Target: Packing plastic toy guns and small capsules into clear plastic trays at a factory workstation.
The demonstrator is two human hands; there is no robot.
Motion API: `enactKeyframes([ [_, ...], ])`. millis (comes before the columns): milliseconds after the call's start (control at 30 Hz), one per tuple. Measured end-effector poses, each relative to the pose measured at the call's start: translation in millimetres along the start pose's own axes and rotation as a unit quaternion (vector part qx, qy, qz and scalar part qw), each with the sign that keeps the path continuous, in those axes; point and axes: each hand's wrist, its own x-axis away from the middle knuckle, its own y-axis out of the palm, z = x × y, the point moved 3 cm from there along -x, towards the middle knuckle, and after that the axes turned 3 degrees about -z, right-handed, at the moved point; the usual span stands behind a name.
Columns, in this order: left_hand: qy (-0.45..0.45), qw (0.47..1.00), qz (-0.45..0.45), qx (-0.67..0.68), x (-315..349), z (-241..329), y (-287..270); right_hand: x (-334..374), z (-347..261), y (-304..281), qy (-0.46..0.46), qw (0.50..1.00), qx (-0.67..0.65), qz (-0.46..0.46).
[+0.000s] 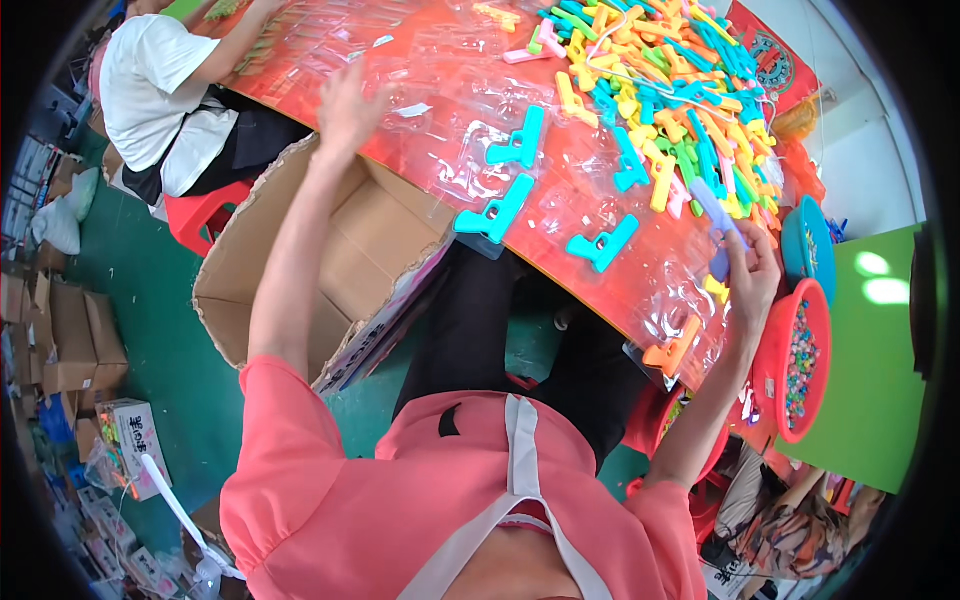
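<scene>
Purple plastic toy pistol (709, 204) is pinched by the nearly closed right hand (754, 268) at the frame's right, beside the heap of toy pistols (665, 75). At upper left, the left hand (348, 110) is spread wide, released, near clear blister shells (440, 90); contact cannot be told.

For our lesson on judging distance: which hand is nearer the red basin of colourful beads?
Right. The right hand, holding a purple toy, is near the red basin, left of it; the left hand spreads over clear packaging, much farther left.
</scene>
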Motion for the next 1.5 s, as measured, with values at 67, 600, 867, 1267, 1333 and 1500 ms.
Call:
enactKeyframes([
  [67,-0.067,0.996,-0.050,-0.004,-18,-43,16,9,-14,17,0.015,1.000,-0.023,-0.013],
  [600,-0.190,0.842,0.048,0.502,84,-83,-31,27,-87,136,-0.015,0.972,-0.184,-0.144],
  [867,-0.071,0.844,-0.173,0.504,117,-13,-84,3,-132,174,-0.136,0.935,-0.208,-0.252],
  [1267,0.105,0.679,-0.496,0.531,115,80,-94,6,-133,198,-0.097,0.774,-0.026,-0.625],
  [1333,0.116,0.629,-0.532,0.555,112,83,-84,18,-117,197,-0.128,0.786,-0.102,-0.596],
  [1500,-0.012,0.538,-0.421,0.730,108,57,-70,48,-93,194,0.013,0.864,-0.270,-0.424],
])
